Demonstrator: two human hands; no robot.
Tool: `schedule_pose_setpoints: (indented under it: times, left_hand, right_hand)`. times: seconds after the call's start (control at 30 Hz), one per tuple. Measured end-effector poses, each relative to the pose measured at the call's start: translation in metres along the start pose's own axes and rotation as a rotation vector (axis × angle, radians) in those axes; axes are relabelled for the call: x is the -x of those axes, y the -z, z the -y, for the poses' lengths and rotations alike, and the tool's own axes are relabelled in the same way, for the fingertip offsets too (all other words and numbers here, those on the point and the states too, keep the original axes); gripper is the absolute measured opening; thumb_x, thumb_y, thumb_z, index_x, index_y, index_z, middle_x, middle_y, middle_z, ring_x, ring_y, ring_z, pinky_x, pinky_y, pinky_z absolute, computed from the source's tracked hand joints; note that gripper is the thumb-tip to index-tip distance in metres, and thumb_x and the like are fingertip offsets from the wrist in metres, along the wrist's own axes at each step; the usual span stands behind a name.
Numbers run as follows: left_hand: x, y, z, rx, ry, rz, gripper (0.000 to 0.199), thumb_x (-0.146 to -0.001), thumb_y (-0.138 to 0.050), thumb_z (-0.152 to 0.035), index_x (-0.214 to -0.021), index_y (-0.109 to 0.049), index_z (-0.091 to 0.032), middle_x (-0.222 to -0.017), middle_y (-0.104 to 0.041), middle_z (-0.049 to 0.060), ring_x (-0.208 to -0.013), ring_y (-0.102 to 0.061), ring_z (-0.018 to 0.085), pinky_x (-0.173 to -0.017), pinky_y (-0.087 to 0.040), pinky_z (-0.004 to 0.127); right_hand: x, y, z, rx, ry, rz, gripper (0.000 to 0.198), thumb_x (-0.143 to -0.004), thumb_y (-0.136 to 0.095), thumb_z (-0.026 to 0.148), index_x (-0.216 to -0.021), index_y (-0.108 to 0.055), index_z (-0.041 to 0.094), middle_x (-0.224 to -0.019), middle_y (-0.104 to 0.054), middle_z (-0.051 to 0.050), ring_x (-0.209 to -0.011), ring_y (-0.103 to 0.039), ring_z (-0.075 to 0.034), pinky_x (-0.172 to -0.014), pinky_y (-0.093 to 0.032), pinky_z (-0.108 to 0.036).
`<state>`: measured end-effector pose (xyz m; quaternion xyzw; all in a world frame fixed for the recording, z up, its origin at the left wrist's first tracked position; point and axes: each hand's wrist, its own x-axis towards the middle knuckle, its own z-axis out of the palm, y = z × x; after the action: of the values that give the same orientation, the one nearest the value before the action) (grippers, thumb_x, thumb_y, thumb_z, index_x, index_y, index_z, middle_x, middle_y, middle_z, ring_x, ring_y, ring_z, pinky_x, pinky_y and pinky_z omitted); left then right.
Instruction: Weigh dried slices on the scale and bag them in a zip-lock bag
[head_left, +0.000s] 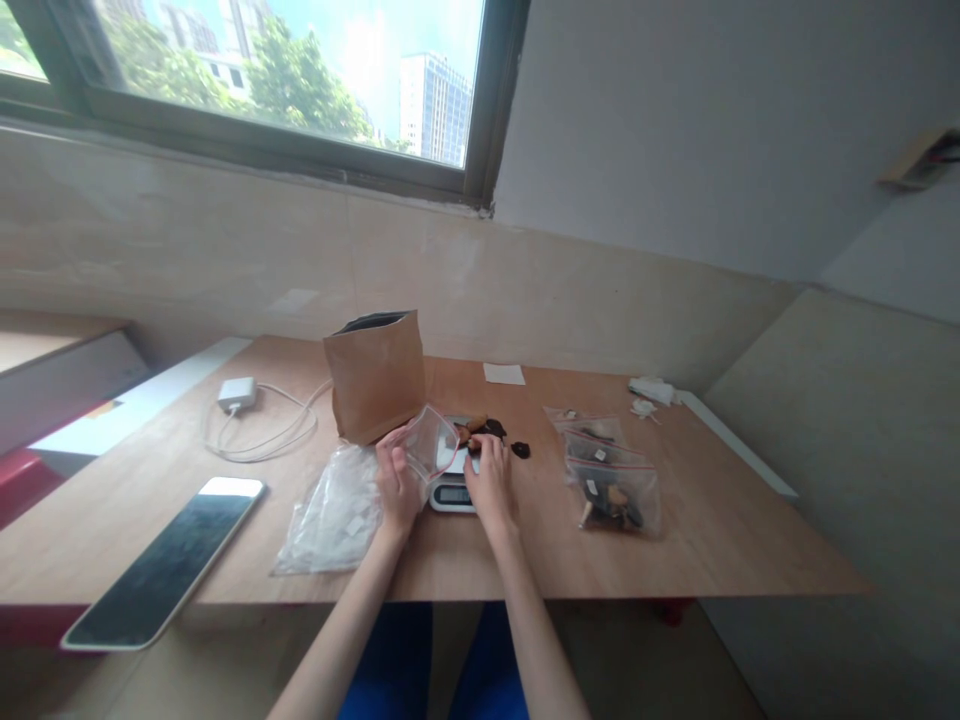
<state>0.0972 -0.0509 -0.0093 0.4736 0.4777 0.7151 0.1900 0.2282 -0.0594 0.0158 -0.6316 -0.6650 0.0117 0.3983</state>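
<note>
My left hand [397, 485] is closed on a small clear zip bag [435, 445] with a red seal line, its mouth tilted toward the right. Just beside that mouth, my right hand [493, 485] has its fingers curled down on dried brown pieces, partly hiding them. A pile of dried brown and black pieces [480, 427] lies on a small digital scale [452, 497], whose display faces me. One dark piece [520, 450] rests on the table right of the scale. Under my left forearm's side lies a stack of clear plastic bags [330, 520].
An open brown paper bag [377, 380] stands behind my left hand. Filled zip bags [613, 490] overlap at the right. A phone [169, 560] overhangs the front-left edge, near a white charger [237, 393] with cable. White paper [504, 374] lies at the back.
</note>
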Motion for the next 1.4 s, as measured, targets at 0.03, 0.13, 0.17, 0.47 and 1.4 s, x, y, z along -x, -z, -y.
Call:
schedule_pose_setpoints:
  times: [0.03, 0.13, 0.17, 0.47, 1.4]
  left_hand:
    - [0.0, 0.0, 0.0, 0.001, -0.001, -0.001, 0.037, -0.091, -0.028, -0.043, -0.108, -0.05, -0.018, -0.108, -0.061, 0.013, -0.101, -0.059, 0.021, -0.087, -0.046, 0.039]
    - [0.0, 0.001, -0.001, -0.007, -0.009, -0.006, 0.037, -0.091, -0.028, -0.043, -0.108, -0.051, -0.018, -0.107, -0.062, 0.012, -0.102, -0.059, 0.021, -0.088, -0.046, 0.039]
    - [0.0, 0.001, -0.001, -0.01, -0.009, -0.005, 0.038, -0.091, -0.028, -0.043, -0.108, -0.051, -0.018, -0.107, -0.062, 0.012, -0.101, -0.059, 0.021, -0.088, -0.046, 0.039]
    - [0.0, 0.001, 0.003, -0.014, 0.005, -0.004, 0.037, -0.091, -0.029, -0.042, -0.108, -0.052, -0.019, -0.107, -0.062, 0.012, -0.1, -0.059, 0.021, -0.086, -0.046, 0.038]
    - [-0.001, 0.0, 0.003, 0.035, 0.031, 0.016, 0.038, -0.092, -0.026, -0.043, -0.109, -0.049, -0.018, -0.111, -0.061, 0.013, -0.103, -0.059, 0.021, -0.09, -0.045, 0.041]
  right_hand:
    - [0.0, 0.0, 0.0, 0.021, 0.001, -0.002, 0.022, -0.077, -0.047, 0.009, -0.095, -0.055, 0.017, -0.098, -0.058, -0.011, -0.093, -0.053, -0.024, -0.084, -0.043, -0.039]
    - [-0.001, 0.003, 0.001, 0.072, 0.003, 0.006, 0.02, -0.078, -0.047, 0.011, -0.094, -0.056, 0.017, -0.097, -0.058, -0.01, -0.091, -0.053, -0.023, -0.08, -0.043, -0.037]
    - [-0.001, 0.004, 0.002, 0.088, -0.001, 0.011, 0.021, -0.079, -0.047, 0.011, -0.097, -0.057, 0.017, -0.098, -0.058, -0.01, -0.092, -0.054, -0.024, -0.08, -0.043, -0.036]
    - [-0.002, 0.01, 0.005, 0.055, -0.058, -0.06, 0.024, -0.083, -0.043, 0.012, -0.089, -0.065, 0.019, -0.092, -0.066, -0.007, -0.087, -0.058, -0.021, -0.077, -0.039, -0.033]
    - [-0.018, -0.005, -0.001, -0.13, 0.097, 0.084, 0.034, -0.078, -0.048, 0.009, -0.109, -0.059, 0.015, -0.107, -0.063, -0.01, -0.102, -0.055, -0.023, -0.09, -0.043, -0.037]
